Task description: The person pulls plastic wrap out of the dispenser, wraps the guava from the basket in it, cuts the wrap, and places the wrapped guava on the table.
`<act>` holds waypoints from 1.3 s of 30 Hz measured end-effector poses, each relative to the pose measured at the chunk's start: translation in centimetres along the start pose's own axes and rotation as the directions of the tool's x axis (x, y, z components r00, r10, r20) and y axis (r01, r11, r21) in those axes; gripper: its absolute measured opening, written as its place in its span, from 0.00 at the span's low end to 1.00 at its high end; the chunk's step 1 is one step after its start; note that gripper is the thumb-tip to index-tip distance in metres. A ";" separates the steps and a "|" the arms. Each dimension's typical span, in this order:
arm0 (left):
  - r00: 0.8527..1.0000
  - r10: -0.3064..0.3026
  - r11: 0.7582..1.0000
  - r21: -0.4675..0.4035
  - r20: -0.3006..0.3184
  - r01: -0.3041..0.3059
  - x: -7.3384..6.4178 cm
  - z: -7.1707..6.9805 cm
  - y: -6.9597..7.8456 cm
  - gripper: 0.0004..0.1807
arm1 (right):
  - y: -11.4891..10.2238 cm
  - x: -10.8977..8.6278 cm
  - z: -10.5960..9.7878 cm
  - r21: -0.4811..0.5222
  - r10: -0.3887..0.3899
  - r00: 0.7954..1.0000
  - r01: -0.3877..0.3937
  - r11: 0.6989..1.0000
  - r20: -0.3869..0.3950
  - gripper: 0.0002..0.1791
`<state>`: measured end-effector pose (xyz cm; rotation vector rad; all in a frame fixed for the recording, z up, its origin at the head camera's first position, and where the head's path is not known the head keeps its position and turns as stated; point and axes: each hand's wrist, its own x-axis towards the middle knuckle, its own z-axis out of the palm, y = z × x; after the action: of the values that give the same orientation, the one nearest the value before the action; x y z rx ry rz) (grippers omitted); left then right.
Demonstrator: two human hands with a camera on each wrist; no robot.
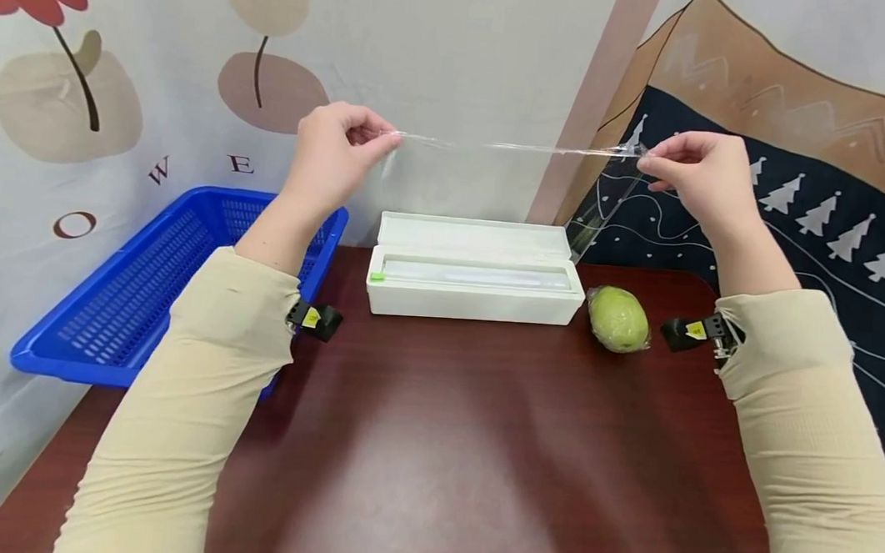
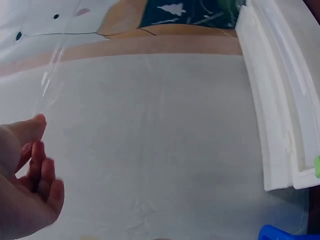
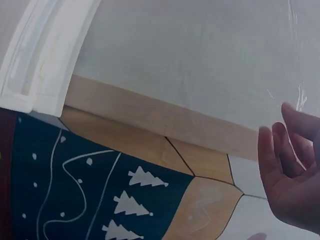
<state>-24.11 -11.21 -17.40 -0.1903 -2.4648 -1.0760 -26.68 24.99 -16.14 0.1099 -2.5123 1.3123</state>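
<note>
A sheet of clear plastic wrap (image 1: 539, 148) is stretched between my two raised hands, its top edge taut and shiny. My left hand (image 1: 338, 150) pinches one corner between thumb and fingers; my right hand (image 1: 699, 175) pinches the other. Through the sheet the backdrop shows plainly. Behind and below it sits a white wrap dispenser box (image 1: 474, 303), lid tipped back, with a clear roll inside and a small green slider (image 1: 377, 276) at its left. Right of the box lies a round green fruit (image 1: 618, 319) covered in wrap.
An empty-looking blue plastic basket (image 1: 109, 326) stands at the left, partly behind my left forearm. The dark red-brown table (image 1: 435, 426) runs up to a printed cloth backdrop (image 1: 454, 60) behind the box.
</note>
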 end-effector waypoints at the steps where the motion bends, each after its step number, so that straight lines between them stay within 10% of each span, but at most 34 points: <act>1: 1.000 0.007 1.000 -0.006 -0.020 -0.007 0.1 0.0 0.1 0.13 | 0.0 0.0 -0.1 0.037 0.014 1.000 -0.015 0.999 0.007 0.02; 9: 0.985 0.005 0.996 -0.086 -0.173 -0.020 0.7 0.4 1.2 0.12 | -0.8 0.2 -0.4 0.342 0.066 0.997 -0.052 0.938 -0.030 0.03; 13: 0.993 0.084 0.969 -0.226 -0.080 -0.100 0.1 0.0 0.8 0.08 | -0.2 -0.2 -0.8 0.518 -0.071 0.994 0.017 0.855 0.084 0.04; 19: 0.967 0.198 0.884 -0.455 0.160 -0.106 -2.0 -0.5 -0.3 0.07 | 2.1 -1.7 -2.1 0.691 -0.409 0.852 0.080 0.719 0.327 0.07; 23: 0.932 0.267 0.833 -0.545 0.244 -0.095 -3.8 -0.4 -1.0 0.07 | 3.5 -3.0 -2.8 0.672 -0.484 0.758 0.084 0.736 0.436 0.11; 30: 0.847 0.316 0.812 -0.584 0.427 -0.009 -8.3 0.3 -3.2 0.07 | 5.9 -6.5 -2.6 0.590 -0.504 0.619 0.080 0.803 0.602 0.15; 39: 0.654 0.404 0.774 -0.621 0.639 0.128 -13.6 3.2 -7.2 0.08 | 9.0 -11.2 -0.8 0.495 -0.452 0.436 0.018 0.869 0.778 0.13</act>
<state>-15.17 -13.14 -30.21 -1.2761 -2.5189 -2.0291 -17.72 30.06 -26.17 1.6144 -2.6456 1.9832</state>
